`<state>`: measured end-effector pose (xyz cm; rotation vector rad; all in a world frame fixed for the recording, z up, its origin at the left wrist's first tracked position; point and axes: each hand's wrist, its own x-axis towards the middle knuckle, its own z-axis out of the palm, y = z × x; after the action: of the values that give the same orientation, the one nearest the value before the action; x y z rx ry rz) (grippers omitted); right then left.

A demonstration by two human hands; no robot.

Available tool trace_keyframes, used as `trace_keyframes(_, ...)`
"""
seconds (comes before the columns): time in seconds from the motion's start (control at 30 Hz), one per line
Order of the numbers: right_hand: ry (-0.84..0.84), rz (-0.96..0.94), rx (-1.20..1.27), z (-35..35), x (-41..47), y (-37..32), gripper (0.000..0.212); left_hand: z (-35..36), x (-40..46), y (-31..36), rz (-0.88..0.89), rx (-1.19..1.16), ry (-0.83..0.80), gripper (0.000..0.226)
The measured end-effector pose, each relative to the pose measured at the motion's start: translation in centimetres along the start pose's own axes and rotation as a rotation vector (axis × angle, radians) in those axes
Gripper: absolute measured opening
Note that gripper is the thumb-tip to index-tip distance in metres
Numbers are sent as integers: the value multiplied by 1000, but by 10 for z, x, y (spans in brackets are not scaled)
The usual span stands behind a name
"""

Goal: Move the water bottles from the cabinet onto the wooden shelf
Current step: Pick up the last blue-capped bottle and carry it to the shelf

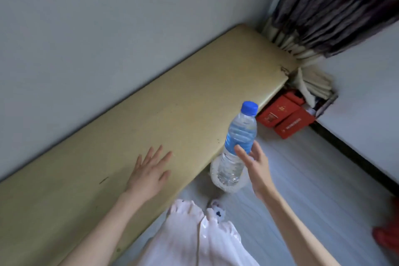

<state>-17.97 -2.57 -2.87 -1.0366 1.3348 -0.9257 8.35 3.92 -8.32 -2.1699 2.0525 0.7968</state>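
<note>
A person stands at a long, pale yellow-tan wooden shelf (pixel 151 114) that runs along a grey wall (pixel 86 28) from the near left to the far right. The left hand (pixel 149 170) lies flat on the shelf top, its fingers (pixel 160 153) straight and spread, grasping nothing.

The right hand (pixel 257 166) holds a clear water bottle (pixel 236 147) with a blue cap (pixel 249 108) and a blue label. The bottle is in the air just beside the shelf's near edge, over the floor, tilted with the cap leaning toward the far right. The thumb and fingers curl round its middle from the right side; the bottle touches nothing else that can be seen. Water shows in it nearly up to the neck.

Beyond the shelf's far right end, several red boxes (pixel 285 119) lie stacked on the pale floor (pixel 302 179) in the corner, with a dark patterned curtain (pixel 323 11) hanging above them. Below the bottle a white rounded thing sits on the floor, too blurred to tell. The person's white garment (pixel 194 233) fills the near middle.
</note>
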Motion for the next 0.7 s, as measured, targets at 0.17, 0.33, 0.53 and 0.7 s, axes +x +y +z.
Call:
trace_keyframes(0.17,253,-10,84,-77,-65,3,35,-9,-15,88,253,-48,58,52)
trace_keyframes(0.33,507,-23,204,-155,-151,18,36,14,-39,185,524,-7,-9,56)
trace_keyframes(0.53,812,-40,328,-254,-292,55,37,72,-100,318,803,70,-123,55)
trace_keyframes(0.7,1025,-45,345,-340,-421,84,36,134,-173,441,978,22,-187,54)
